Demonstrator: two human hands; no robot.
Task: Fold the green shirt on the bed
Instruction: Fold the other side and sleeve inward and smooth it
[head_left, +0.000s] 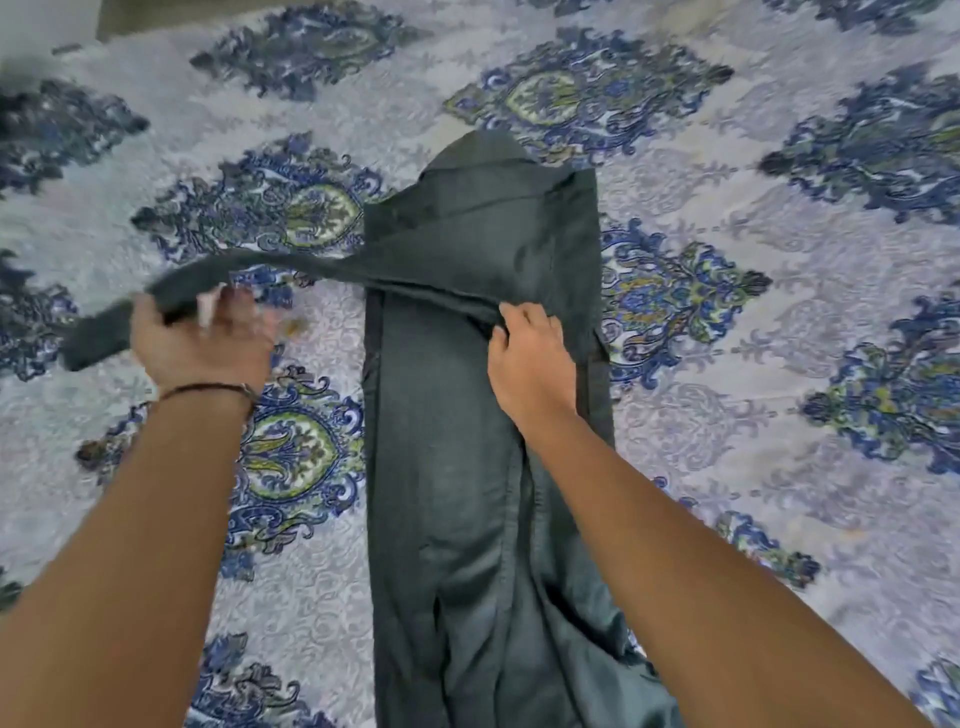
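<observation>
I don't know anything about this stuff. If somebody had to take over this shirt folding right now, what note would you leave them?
Left hand: grips the sleeve, pulled out to the left, off the bed.
Right hand: pinches the shirt at mid-body, where that sleeve crosses it.
Shirt: lies lengthwise on the bed, collar end farthest away.
Done: the body looks narrowed into a long strip.
Left: lay the sleeve onto the strip, then probably fold the strip end to end.
</observation>
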